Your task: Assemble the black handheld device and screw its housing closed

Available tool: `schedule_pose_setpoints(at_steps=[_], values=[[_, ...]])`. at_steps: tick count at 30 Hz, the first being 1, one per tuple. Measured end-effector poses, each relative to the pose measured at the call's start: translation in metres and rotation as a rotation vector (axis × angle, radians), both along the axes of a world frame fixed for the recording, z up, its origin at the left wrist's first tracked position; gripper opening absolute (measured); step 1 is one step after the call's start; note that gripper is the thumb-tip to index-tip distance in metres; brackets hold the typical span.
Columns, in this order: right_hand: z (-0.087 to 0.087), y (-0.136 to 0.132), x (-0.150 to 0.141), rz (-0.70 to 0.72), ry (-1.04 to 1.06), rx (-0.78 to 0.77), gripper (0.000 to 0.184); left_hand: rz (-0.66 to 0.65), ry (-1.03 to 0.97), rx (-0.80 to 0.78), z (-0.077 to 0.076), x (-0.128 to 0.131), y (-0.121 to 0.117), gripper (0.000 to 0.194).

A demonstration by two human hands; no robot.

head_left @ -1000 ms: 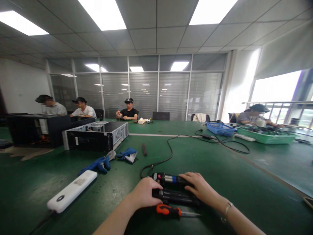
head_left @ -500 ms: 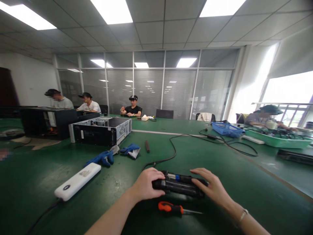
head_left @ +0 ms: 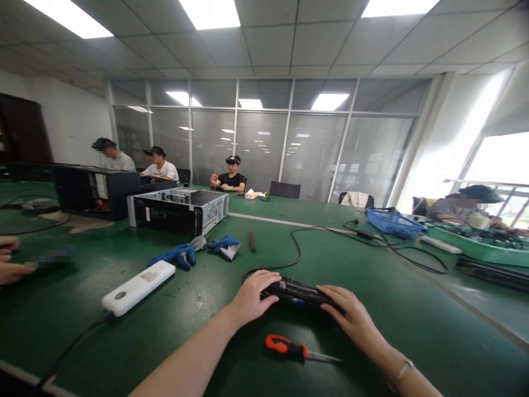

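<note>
Both of my hands grip a long black device [head_left: 298, 293] with a blue-marked part, lying on the green table [head_left: 372, 286]. My left hand [head_left: 253, 295] is curled round its left end. My right hand [head_left: 349, 317] is closed over its right end. A black cable [head_left: 294, 251] runs from the device's left end across the table toward the back right. An orange-handled screwdriver [head_left: 289, 348] lies on the table just in front of the device, between my forearms.
A white power strip [head_left: 139, 287] lies to the left, blue gloves [head_left: 185, 252] behind it, an open computer case [head_left: 178, 210] farther back. Blue [head_left: 392, 222] and green [head_left: 475, 245] baskets stand at the right. Several people sit around the table; another person's hand [head_left: 9, 259] shows at the left edge.
The view has swung left and up a little. The device has been turned over under my hands, so its blue part now faces down and forward. The screwdriver stayed put.
</note>
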State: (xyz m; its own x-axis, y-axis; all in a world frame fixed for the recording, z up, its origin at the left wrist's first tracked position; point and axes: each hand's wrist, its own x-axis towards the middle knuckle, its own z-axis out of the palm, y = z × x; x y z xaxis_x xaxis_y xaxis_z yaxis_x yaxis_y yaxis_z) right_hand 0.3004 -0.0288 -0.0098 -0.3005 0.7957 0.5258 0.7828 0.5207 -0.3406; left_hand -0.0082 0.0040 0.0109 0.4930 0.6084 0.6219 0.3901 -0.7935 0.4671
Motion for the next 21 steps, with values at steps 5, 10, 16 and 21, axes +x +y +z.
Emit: schedule_pose_setpoints(at_steps=[5, 10, 16, 21], values=[[-0.003, -0.001, -0.004, 0.010, -0.011, -0.069, 0.039, 0.028, -0.021, -0.105, -0.004, -0.006, 0.006, 0.038], [-0.004, -0.002, -0.008, 0.007, -0.016, -0.065, 0.039, 0.028, -0.003, -0.186, -0.008, -0.006, 0.009, 0.035], [-0.007, 0.000, -0.008, 0.026, 0.008, -0.007, 0.040, -0.011, -0.025, -0.143, -0.007, -0.005, 0.009, 0.034], [-0.006, -0.002, -0.012, -0.012, -0.017, 0.000, 0.039, 0.013, 0.007, -0.159, -0.009, -0.005, 0.011, 0.036]])
